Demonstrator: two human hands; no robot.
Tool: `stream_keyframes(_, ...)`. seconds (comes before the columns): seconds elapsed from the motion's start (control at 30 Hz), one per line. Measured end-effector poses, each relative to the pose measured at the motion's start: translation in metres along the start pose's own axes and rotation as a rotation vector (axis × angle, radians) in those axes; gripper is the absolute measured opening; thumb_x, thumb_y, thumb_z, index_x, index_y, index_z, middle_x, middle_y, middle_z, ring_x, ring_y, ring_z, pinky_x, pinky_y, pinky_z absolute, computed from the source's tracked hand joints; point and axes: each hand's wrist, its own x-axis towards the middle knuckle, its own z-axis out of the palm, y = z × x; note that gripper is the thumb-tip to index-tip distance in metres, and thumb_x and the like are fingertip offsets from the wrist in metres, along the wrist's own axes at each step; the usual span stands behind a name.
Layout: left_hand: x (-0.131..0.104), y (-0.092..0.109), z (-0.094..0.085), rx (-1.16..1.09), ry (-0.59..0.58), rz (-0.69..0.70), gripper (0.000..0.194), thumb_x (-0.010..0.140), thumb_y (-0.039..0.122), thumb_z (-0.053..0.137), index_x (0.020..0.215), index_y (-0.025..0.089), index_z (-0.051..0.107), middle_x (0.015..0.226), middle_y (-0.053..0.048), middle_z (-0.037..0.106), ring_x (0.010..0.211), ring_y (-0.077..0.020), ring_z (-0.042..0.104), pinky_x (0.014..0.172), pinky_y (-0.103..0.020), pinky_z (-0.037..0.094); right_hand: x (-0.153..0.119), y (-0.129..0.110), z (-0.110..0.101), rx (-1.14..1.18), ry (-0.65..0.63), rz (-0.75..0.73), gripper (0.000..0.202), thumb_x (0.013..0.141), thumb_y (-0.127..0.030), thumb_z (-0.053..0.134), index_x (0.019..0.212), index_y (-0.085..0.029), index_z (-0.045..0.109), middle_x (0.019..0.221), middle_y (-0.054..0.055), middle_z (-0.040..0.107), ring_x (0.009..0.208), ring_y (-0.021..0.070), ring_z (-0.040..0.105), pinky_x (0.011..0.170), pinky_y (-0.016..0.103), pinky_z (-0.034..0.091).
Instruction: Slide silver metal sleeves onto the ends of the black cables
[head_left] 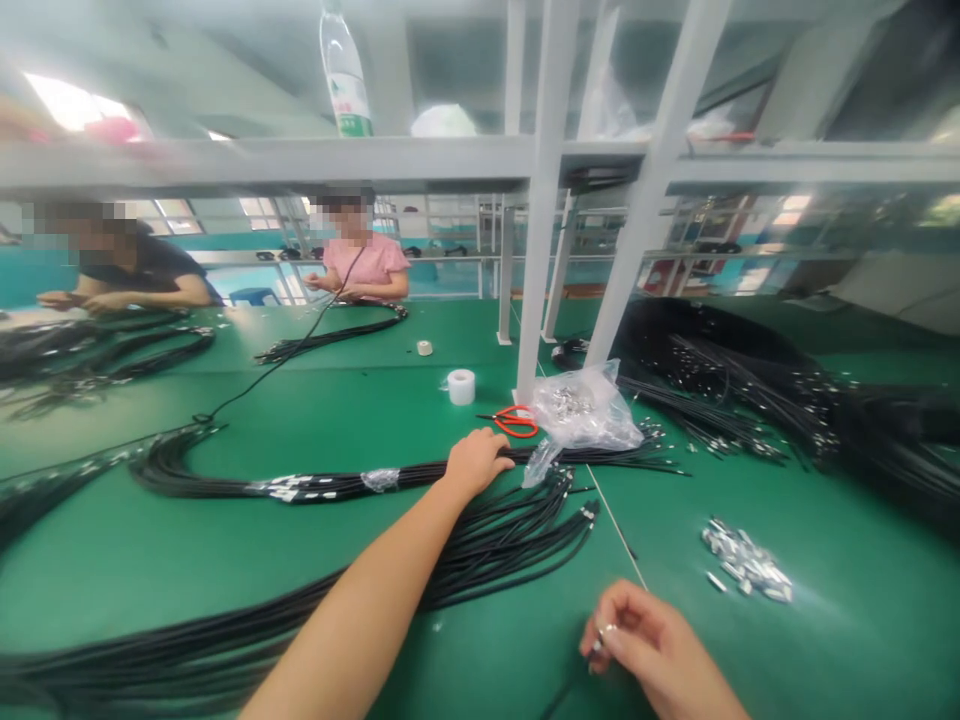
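Spreading across the foreground, a smooth green tabletop [345,425] lay beneath the work, with a white metal shelf frame [546,220] rising from its far middle. Beyond it sat two people, one in a dark top [150,270] at far left and one in a pink short-sleeved top [369,265] nearer the middle. A broad heap of black cables [697,350] sprawled at right. Closer in, a loose fan of black cables [495,560] ran from the lower left, passing under the left forearm; just past it, a long, tight bundle of black cables [420,475], curved at its left end, stretched toward a clear plastic bag of small metal parts [581,408]. The left hand [474,462] rested over this tight bundle, fingers bent; whether it gripped could not be told. The right hand [641,635], at lower right, was pinched closed on the tip of a thin black cable [564,692]. Right of that hand lay a pile of silvery metal sleeves [746,565]. Red-handled scissors [517,421] lay beside the bag, near a white roll of tape [461,388]. Smallest was a shiny metal piece [598,638] between the right fingertips.
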Motion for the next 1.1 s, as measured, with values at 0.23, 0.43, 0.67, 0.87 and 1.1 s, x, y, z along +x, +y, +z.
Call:
stream_keyframes(0.23,-0.003,-0.006,-0.021,-0.069,0.035,-0.056,0.030,0.087,0.035,0.052,0.110,0.016,0.055,0.112,-0.007,0.057,0.099,-0.0205,0.056,0.085,-0.043,0.046,-0.007,0.000,-0.003,-0.014,0.046,-0.011,0.031,0.068,-0.047,0.068,0.066,-0.018,0.057,0.066,0.006,0.065,0.061,0.0153,0.055,0.060,0.026,0.045)
stream_keyframes(0.43,-0.091,-0.014,-0.046,-0.130,0.034,-0.193,0.010,0.086,0.024,0.050,0.087,0.021,0.059,0.089,0.000,0.061,0.082,-0.0147,0.057,0.072,-0.027,0.043,-0.010,-0.010,-0.006,-0.101,0.009,-0.015,0.023,0.075,-0.040,0.063,0.071,-0.018,0.058,0.074,0.006,0.065,0.069,0.0172,0.057,0.067,0.029,0.044)
stream_keyframes(0.67,-0.200,0.044,-0.031,-0.288,-0.061,-0.198,0.007,0.081,0.029,0.055,0.086,0.025,0.059,0.084,0.003,0.062,0.077,-0.0138,0.057,0.068,-0.022,0.043,-0.011,-0.012,-0.007,-0.013,0.044,-0.023,0.015,0.075,-0.031,0.065,0.073,-0.017,0.059,0.076,0.005,0.065,0.072,0.0162,0.057,0.071,0.029,0.043)
stream_keyframes(0.87,-0.220,0.067,-0.019,-0.117,-0.037,-0.157,0.020,0.087,0.021,0.042,0.089,0.027,0.061,0.087,-0.001,0.064,0.082,-0.0182,0.058,0.071,-0.028,0.045,-0.017,-0.024,0.003,0.132,0.093,0.035,0.018,0.069,-0.029,0.072,0.071,-0.017,0.059,0.069,0.002,0.063,0.069,0.0158,0.059,0.066,0.027,0.045)
stream_keyframes(1.1,-0.192,0.104,-0.018,-0.218,0.143,-0.115,0.026,0.085,0.022,0.046,0.110,0.025,0.054,0.104,-0.003,0.063,0.096,-0.0222,0.055,0.084,-0.036,0.042,-0.034,-0.026,0.022,0.187,0.170,0.019,0.015,0.069,-0.025,0.070,0.070,-0.017,0.058,0.066,-0.001,0.060,0.066,0.0144,0.059,0.063,0.025,0.045)
